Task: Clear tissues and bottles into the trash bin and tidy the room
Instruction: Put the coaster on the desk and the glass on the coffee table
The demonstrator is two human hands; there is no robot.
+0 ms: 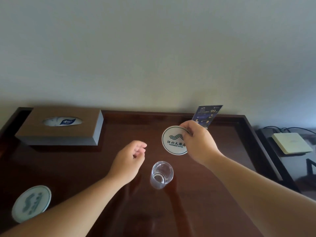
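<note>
My right hand [199,142] pinches the right edge of a round white hotel coaster [173,141] and holds it tilted above the dark wooden desk [85,168]. A clear empty glass [161,174] stands upright on the desk just below the coaster. My left hand [130,159] hovers to the left of the glass with fingers loosely curled and nothing in it. A brown tissue box [61,127] sits at the desk's back left. No bottles or loose tissues are in view.
A second round coaster [31,203] lies at the desk's front left edge. A blue promotional card [207,114] stands at the back behind my right hand. To the right, a lower shelf holds a pale flat box [291,142] with cables.
</note>
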